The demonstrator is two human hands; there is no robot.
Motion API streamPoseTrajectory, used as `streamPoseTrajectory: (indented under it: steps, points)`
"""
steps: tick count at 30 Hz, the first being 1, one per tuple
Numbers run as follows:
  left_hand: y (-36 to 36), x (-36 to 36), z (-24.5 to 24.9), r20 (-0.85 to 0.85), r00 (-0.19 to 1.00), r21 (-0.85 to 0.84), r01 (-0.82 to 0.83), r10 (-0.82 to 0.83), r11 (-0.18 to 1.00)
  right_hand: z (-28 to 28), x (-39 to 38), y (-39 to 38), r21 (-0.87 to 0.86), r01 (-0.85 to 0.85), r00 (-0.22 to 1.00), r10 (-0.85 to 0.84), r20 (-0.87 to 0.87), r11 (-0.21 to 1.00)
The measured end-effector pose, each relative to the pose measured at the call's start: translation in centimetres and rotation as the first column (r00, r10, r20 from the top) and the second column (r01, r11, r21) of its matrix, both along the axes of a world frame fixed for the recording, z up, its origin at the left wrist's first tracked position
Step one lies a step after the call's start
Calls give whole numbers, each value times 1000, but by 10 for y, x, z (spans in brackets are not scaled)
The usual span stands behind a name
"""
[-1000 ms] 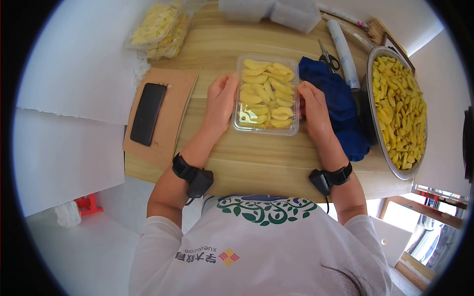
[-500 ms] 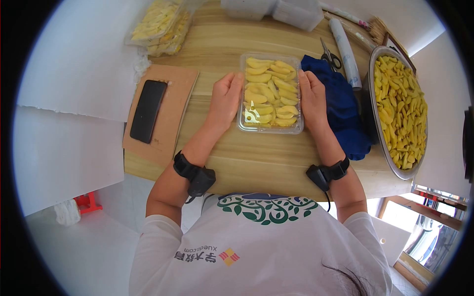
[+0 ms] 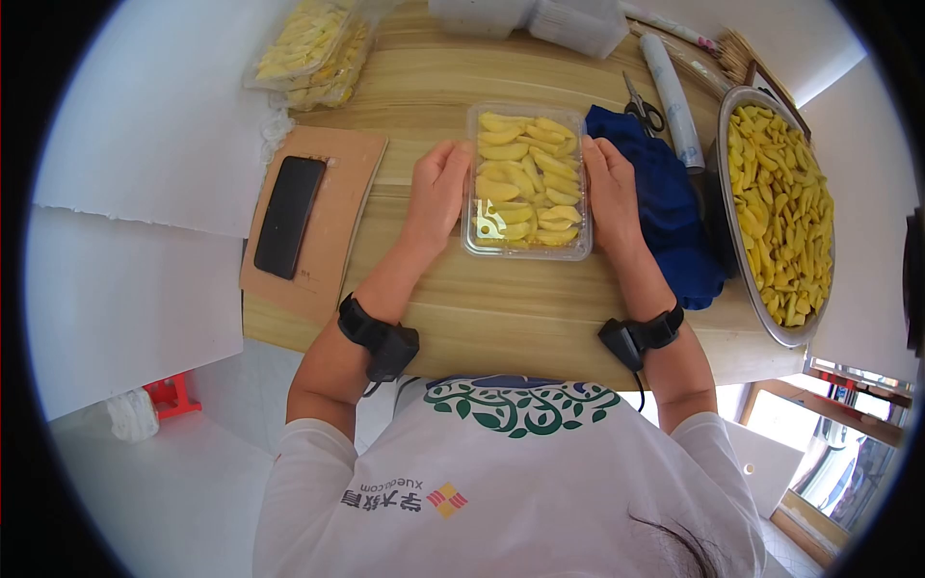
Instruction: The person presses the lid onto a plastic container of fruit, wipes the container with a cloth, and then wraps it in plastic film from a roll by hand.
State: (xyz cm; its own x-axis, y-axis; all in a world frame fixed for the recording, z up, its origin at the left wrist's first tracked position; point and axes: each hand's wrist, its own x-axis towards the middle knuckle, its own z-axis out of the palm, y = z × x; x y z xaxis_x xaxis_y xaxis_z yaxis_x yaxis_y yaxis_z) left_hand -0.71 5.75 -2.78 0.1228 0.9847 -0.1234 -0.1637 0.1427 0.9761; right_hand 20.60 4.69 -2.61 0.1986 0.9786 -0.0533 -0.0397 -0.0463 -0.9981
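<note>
A clear plastic container [image 3: 526, 181] packed with yellow fruit slices is in the middle of the view, its lid on and catching the light. My left hand [image 3: 441, 190] grips its left side, and my right hand [image 3: 610, 188] grips the right side. The fingers of both hands curl behind and under the edges, partly hidden. Just beyond my right hand lies a dark blue cloth [image 3: 665, 207]. On the left, a black phone [image 3: 290, 218] rests on a brown cardboard sheet [image 3: 332, 260].
A large metal basin [image 3: 725, 193] heaped with yellow slices stands at right. Scissors [image 3: 644, 111] and a plastic-film roll [image 3: 672, 101] lie behind the cloth. Filled containers [image 3: 313, 53] are stacked at back left; clear plastic boxes [image 3: 578, 24] stand at the back of the wooden table [image 3: 501, 318].
Almost nothing differs. Both hands keep hold of the container, and the glare on its lid has shifted slightly.
</note>
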Motion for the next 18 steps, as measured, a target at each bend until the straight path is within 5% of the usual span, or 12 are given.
streamPoseTrajectory:
  steps: [18]
  points:
    - [23,15,-12,12,994,117,-105,105,988,-10,0,11,173,4,993,-24,113,985]
